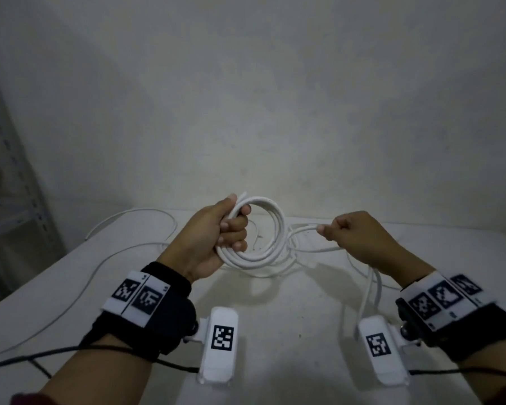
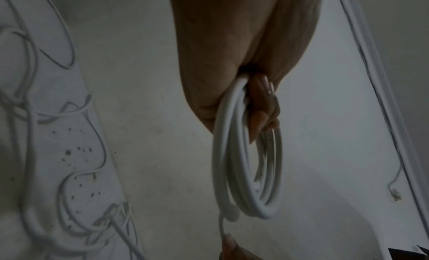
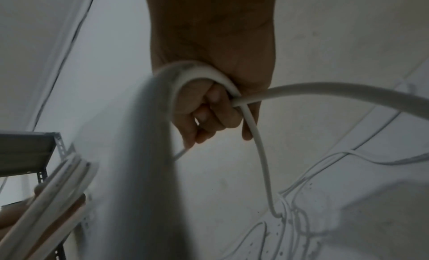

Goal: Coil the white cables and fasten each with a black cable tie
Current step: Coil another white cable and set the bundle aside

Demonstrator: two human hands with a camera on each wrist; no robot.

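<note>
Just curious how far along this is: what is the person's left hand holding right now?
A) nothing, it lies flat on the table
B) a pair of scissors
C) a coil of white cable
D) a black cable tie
C: the left hand has its fingers curled round a coil of white cable, while the right hand grips the loose run leading into it.

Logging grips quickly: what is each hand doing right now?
Left hand: closed grip round the white cable coil.
Right hand: closed grip on the loose cable strand leading into the coil.
</note>
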